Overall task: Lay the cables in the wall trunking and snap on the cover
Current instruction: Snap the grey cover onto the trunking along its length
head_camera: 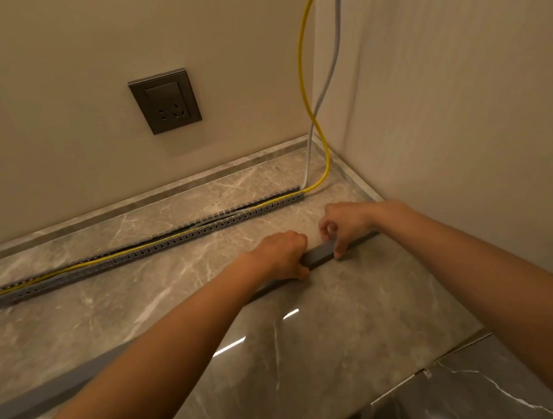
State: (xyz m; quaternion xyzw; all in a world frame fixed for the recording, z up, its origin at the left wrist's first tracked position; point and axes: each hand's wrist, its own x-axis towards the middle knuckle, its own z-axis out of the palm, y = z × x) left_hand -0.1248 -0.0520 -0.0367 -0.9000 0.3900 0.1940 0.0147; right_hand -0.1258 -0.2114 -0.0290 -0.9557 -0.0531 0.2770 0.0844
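A long grey slotted trunking [155,244] lies on the marble floor along the wall, running from the left edge to near the corner. A yellow cable [302,68] and a pale grey cable [336,47] hang down the corner and enter the trunking's right end; the yellow one shows inside its length. Nearer me lies the grey trunking cover [321,254], a long flat strip crossing diagonally. My left hand [282,254] is closed on the cover from above. My right hand [344,224] pinches the cover near its right end with fingertips.
A grey wall socket [165,101] sits on the back wall above the trunking. The right wall [464,119] meets the back wall at the corner. A stone skirting strip [162,191] runs along the wall base. Darker glossy floor tile [495,391] lies at lower right.
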